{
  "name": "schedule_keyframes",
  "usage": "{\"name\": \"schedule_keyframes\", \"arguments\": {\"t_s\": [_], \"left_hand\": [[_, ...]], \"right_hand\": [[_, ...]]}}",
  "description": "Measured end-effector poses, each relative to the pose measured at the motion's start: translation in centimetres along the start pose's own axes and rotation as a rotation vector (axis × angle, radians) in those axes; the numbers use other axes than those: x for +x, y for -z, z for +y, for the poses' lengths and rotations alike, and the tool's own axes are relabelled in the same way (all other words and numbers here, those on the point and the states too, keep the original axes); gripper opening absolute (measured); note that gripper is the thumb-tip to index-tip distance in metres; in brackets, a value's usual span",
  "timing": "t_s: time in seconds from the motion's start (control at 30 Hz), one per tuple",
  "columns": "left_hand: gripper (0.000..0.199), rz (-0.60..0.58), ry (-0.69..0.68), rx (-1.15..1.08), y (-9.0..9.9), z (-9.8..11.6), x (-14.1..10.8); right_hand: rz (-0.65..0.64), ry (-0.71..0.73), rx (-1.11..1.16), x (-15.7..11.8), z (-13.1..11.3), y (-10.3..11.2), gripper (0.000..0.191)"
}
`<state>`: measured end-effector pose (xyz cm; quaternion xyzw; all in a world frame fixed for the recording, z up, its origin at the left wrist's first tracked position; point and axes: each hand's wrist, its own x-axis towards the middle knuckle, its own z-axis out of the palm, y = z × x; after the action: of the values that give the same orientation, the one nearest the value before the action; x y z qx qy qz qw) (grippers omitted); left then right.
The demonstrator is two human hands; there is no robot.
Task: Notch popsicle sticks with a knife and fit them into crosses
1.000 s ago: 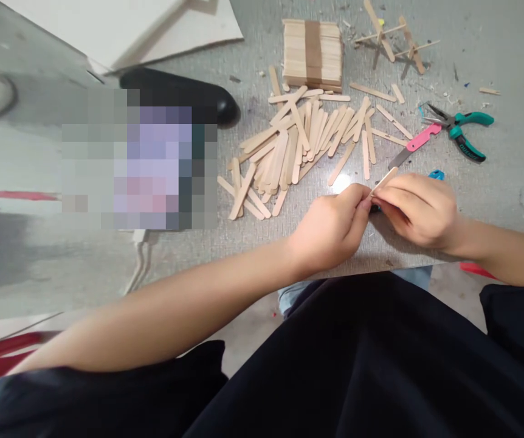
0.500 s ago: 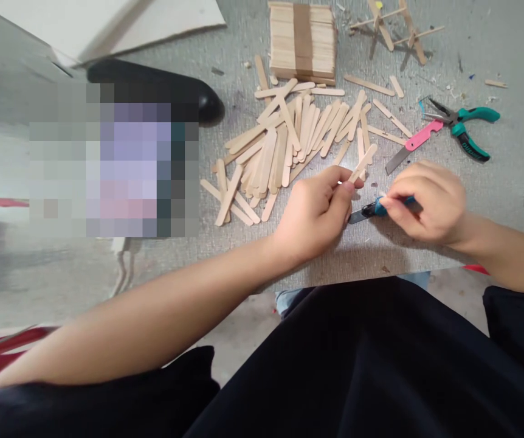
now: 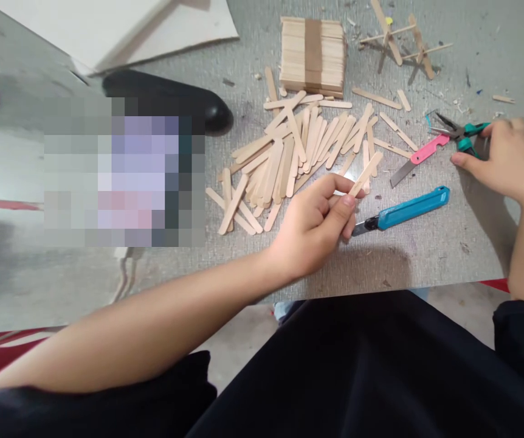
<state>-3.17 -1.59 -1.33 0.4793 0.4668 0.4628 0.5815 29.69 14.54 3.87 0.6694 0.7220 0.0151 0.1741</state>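
My left hand [image 3: 319, 222] pinches a wooden craft stick [image 3: 368, 171] between thumb and fingers, tilted up to the right, with a small notch cut in it. Just below those fingers a blue utility knife [image 3: 414, 208] lies on the table, its blade out towards my left hand. At the right, my right hand [image 3: 510, 155] closes over the green handles of the pliers [image 3: 466, 131], thumb on the near side and fingers on the far side. The pliers' open jaws lie by a pink folding knife or saw [image 3: 428, 151]; part of the handles is hidden.
A heap of loose craft sticks [image 3: 284, 155] spreads beyond my left hand. Behind it stands a banded stack of sticks [image 3: 298, 58]. Joined stick pieces [image 3: 419, 48] stand at the back right. A black object [image 3: 166, 94] and a blurred-out patch [image 3: 138, 176] are at left.
My right hand has moved right, from above the blue utility knife to the pliers' handles. My left hand still holds the craft stick. The view has shifted slightly.
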Motion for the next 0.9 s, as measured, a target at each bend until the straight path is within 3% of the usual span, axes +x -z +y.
{"name": "schedule_keyframes", "arguments": {"t_s": [0.17, 0.27, 0.33, 0.43, 0.6, 0.7, 0.8, 0.87, 0.9], "left_hand": [[0.019, 0.016, 0.032, -0.024, 0.3, 1.2, 0.2], [0.02, 0.029, 0.039, -0.023, 0.3, 1.4, 0.2], [0.019, 0.036, 0.047, -0.008, 0.3, 1.4, 0.1], [0.016, 0.049, 0.04, 0.017, 0.3, 1.3, 0.2], [0.013, 0.098, 0.046, 0.23, 0.8, 1.2, 0.4], [0.021, 0.068, 0.08, 0.417, 1.2, 1.5, 0.7], [0.022, 0.049, 0.101, 0.495, 1.4, 1.7, 0.9], [0.019, 0.052, 0.094, 0.518, 1.4, 1.8, 1.0], [0.018, 0.062, 0.084, 0.522, 1.4, 1.8, 1.1]], "right_hand": [[0.049, 0.093, -0.007, 0.4, 0.3, -1.2, 0.039], [0.17, 0.117, 0.01, 0.4, 0.1, -1.5, 0.063], [0.152, 0.122, 0.023, 0.4, 0.0, -1.4, 0.076], [0.093, 0.131, -0.002, 0.7, -0.3, -1.4, 0.061], [0.158, 0.071, 0.056, 1.8, -0.3, -1.3, 0.051], [0.266, 0.036, 0.245, 1.6, -0.3, -0.9, 0.049], [0.323, 0.124, 0.656, -0.7, -0.9, 0.2, 0.043], [0.144, 0.263, 1.008, -3.2, -2.0, 1.3, 0.036], [-0.059, 0.336, 1.193, -4.5, -2.7, 1.8, 0.037]]}}
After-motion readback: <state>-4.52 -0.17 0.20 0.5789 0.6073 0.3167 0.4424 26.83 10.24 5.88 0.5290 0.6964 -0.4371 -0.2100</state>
